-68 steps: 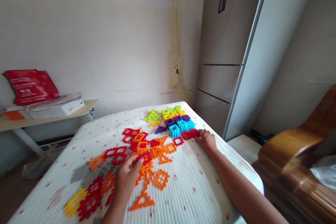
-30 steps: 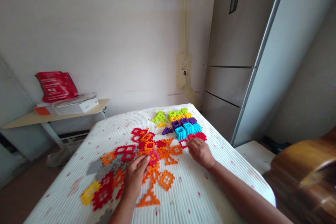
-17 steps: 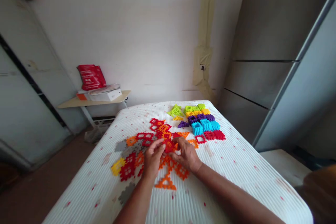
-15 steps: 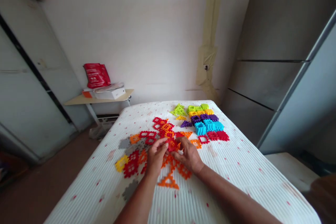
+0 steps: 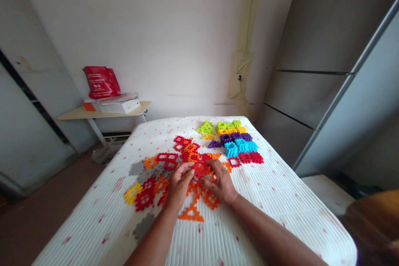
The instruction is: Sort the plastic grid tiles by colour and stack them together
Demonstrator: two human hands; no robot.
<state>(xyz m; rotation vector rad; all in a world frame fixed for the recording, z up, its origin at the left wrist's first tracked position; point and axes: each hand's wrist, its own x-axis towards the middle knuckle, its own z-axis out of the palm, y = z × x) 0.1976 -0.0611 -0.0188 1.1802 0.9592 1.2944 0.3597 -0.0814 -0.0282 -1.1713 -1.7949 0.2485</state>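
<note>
A red toothed building tile [image 5: 200, 168] is held between my two hands, just over a loose pile of interlocking tiles. My left hand [image 5: 180, 182] pinches its left side with thumb and fingers. At its right edge, the bent fingers of my right hand [image 5: 220, 181] grip it too. Orange tiles [image 5: 212, 200] lie under and in front of the hands, among them an orange triangle frame [image 5: 191, 213]. Left of my left hand are red window-like tiles [image 5: 145, 199], a yellow tile [image 5: 133, 193] and grey tiles [image 5: 144, 225].
Sorted stacks stand at the back right of the table [image 5: 249, 216]: green [image 5: 226, 125], yellow [image 5: 227, 131], purple [image 5: 236, 136], light blue [image 5: 241, 146] and red [image 5: 251, 157]. A green triangle stack [image 5: 205, 127] is beside them. Behind left, a side table [image 5: 75, 113] holds a red bag [image 5: 101, 83].
The view has shifted, so the whole scene sits further left. Both hands stay on the red tile, which now shows more of its face between the fingers.
</note>
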